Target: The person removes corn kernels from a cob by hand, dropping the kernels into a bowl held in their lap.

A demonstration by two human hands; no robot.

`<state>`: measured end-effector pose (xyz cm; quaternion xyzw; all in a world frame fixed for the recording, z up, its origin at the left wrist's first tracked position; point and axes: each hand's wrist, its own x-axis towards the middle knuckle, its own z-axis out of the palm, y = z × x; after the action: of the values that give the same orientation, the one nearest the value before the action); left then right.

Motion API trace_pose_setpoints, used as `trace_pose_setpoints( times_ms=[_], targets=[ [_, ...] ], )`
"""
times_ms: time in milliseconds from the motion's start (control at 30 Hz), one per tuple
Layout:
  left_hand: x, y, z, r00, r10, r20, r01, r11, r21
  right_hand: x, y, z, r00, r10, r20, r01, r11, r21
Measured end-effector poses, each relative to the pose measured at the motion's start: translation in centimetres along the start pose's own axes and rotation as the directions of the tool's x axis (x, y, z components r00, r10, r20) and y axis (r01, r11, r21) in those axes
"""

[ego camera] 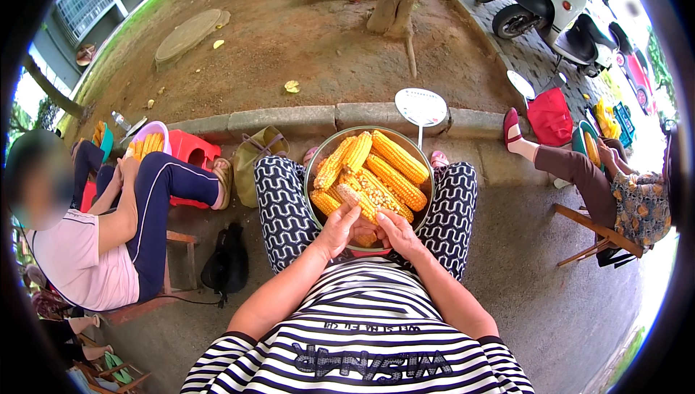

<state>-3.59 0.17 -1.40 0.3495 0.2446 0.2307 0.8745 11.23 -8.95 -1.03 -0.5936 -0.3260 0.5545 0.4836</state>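
Note:
Between my knees rests a round metal basin (310, 168) full of yellow corn cobs (400, 156), with loose kernels (380, 192) scattered among them. One partly stripped ear of corn (362, 202) is held over the near side of the basin; its far end is bare and pale. My left hand (342, 229) grips this ear from the left. From the right, my right hand (398, 231) holds the same ear near its lower end, thumb pressed on the kernels. The fingers of both hands are partly hidden beneath the ear.
Beside my left leg are an olive bag (255, 163), a red plastic stool (193, 147) and a black bag (225, 263). A white fan (421, 107) stands beyond the basin by the stone kerb (282, 122). People with corn sit on both sides; a white scooter (564, 24) is parked far right.

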Motion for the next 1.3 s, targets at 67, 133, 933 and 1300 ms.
trace_pose_setpoints(
  times_ms=[67, 133, 933, 1300],
  targets=[
    [0.0, 0.0, -0.1, 1.000, -0.003, -0.001, 0.003, 1.000, 0.007, -0.2, -0.4, 0.0, 1.000, 0.011, 0.006, -0.011, 1.000, -0.001],
    [0.1, -0.1, 0.0, 1.000, -0.007, 0.004, 0.007, 1.000, 0.015, -0.2, -0.4, -0.2, 1.000, 0.020, 0.006, -0.020, 1.000, -0.002],
    [0.0, -0.4, -0.2, 1.000, 0.016, 0.005, -0.016, 0.998, 0.058, 0.1, 0.0, -0.3, 0.993, 0.112, -0.035, -0.108, 0.990, 0.093],
    [0.1, -0.6, -0.3, 1.000, 0.012, 0.011, -0.014, 0.990, 0.140, -0.1, -0.3, 0.1, 0.999, -0.023, -0.024, 0.021, 0.997, -0.071]
  ],
)
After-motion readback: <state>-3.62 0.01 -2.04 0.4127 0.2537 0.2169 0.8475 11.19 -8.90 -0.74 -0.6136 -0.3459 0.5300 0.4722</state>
